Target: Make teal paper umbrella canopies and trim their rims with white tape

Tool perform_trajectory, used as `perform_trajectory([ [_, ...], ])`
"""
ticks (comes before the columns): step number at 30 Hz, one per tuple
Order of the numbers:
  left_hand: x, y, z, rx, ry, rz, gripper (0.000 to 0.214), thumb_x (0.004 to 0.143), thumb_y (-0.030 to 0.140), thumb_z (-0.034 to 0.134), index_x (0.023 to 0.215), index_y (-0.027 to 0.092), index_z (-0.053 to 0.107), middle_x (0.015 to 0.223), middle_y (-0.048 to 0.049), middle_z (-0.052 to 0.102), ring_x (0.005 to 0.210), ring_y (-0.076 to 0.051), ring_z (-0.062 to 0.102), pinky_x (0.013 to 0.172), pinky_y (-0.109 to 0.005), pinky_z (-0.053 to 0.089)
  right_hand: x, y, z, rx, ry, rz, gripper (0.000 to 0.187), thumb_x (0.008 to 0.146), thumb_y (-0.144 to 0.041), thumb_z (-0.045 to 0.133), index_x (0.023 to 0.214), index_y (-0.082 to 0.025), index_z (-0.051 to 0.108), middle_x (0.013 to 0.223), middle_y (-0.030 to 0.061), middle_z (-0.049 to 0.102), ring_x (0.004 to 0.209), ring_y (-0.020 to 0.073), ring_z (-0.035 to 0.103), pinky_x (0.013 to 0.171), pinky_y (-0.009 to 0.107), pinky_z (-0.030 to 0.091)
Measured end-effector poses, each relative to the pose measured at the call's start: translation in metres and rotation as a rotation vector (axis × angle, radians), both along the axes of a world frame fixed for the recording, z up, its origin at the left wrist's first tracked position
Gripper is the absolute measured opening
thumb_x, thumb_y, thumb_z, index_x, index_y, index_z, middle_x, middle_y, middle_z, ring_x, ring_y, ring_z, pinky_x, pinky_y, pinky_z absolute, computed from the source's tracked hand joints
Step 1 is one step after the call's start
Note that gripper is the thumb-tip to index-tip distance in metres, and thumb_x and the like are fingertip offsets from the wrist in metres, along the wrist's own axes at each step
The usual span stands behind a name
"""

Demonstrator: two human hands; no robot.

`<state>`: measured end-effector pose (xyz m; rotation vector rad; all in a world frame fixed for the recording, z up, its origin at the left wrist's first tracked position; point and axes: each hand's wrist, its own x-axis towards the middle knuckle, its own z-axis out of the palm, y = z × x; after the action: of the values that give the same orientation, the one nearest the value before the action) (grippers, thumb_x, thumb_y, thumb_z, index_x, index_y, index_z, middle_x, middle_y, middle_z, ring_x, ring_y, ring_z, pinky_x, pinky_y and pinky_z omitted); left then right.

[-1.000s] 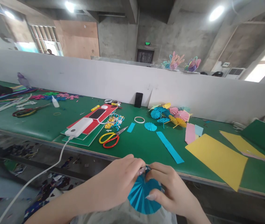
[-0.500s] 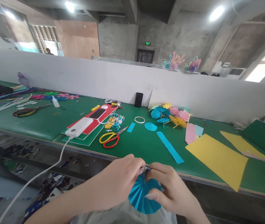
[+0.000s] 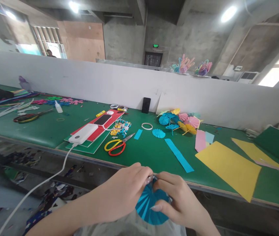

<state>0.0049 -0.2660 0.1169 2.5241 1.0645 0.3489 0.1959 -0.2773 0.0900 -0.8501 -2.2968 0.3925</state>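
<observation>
From where I stood, the person's two bare hands were engaged on one item, a blue pleated paper disc (image 3: pixel 149 209), positioned above the lap, at the near edge of the green table (image 3: pixel 144 155). The left hand (image 3: pixel 135 182) was curled closed, its fingertips pinching the disc near its upper edge; the exact contact was partly hidden. The right hand (image 3: pixel 177 195) gripped the same disc from the other side, fingers bent at the top and thumb lying across the pleats. On the table beyond the hands I noted scissors (image 3: pixel 123 141) with one yellow and one red handle, blades apart, and to their right a long blue strip (image 3: pixel 178 155). A second blue disc (image 3: pixel 158 133) lay flat farther back, near a group of small paper umbrellas (image 3: pixel 172 127). A large yellow sheet (image 3: pixel 229 170) lay at the right, one corner overhanging the edge.
</observation>
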Motion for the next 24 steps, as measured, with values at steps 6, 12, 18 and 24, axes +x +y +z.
perform_trajectory([
  [6, 0.0042, 0.0001, 0.0058, -0.022, 0.071, 0.017, 0.016, 0.087, 0.008, 0.035, 0.078, 0.020, 0.041, 0.078, 0.0001, 0.049, 0.068, -0.015, 0.046, 0.057, -0.026, 0.031, 0.0006, 0.0012, -0.0034, 0.034, -0.019, -0.015, 0.058, 0.089, -0.062, 0.028, 0.071, -0.016, 0.058, 0.066, 0.0054, 0.057, 0.059, 0.0156, 0.050, 0.051, 0.026, 0.034],
  [12, 0.0072, 0.0010, 0.0020, 0.035, 0.088, 0.011, 0.015, 0.087, 0.006, 0.036, 0.083, 0.019, 0.044, 0.079, -0.0003, 0.050, 0.069, -0.016, 0.047, 0.058, -0.026, 0.034, 0.0010, 0.0030, -0.0056, 0.058, -0.031, -0.023, 0.059, 0.089, -0.062, 0.027, 0.068, -0.016, 0.055, 0.064, 0.0056, 0.056, 0.057, 0.0156, 0.048, 0.050, 0.026, 0.032],
  [18, 0.0088, 0.0010, -0.0007, 0.118, 0.124, -0.030, 0.016, 0.084, 0.002, 0.040, 0.082, 0.017, 0.044, 0.081, -0.0009, 0.051, 0.070, -0.015, 0.045, 0.057, -0.025, 0.035, -0.0011, 0.0046, -0.0070, 0.077, -0.035, -0.027, 0.060, 0.089, -0.062, 0.026, 0.064, -0.016, 0.053, 0.062, 0.0054, 0.053, 0.056, 0.0159, 0.045, 0.049, 0.027, 0.031],
  [24, 0.0086, 0.0013, -0.0019, 0.187, 0.129, -0.055, 0.014, 0.085, 0.003, 0.042, 0.082, 0.017, 0.044, 0.079, -0.0005, 0.049, 0.068, -0.014, 0.044, 0.055, -0.024, 0.034, -0.0010, 0.0044, -0.0076, 0.090, 0.003, -0.003, 0.058, 0.088, -0.063, 0.028, 0.062, -0.016, 0.052, 0.060, 0.0049, 0.051, 0.055, 0.0160, 0.044, 0.049, 0.027, 0.030],
])
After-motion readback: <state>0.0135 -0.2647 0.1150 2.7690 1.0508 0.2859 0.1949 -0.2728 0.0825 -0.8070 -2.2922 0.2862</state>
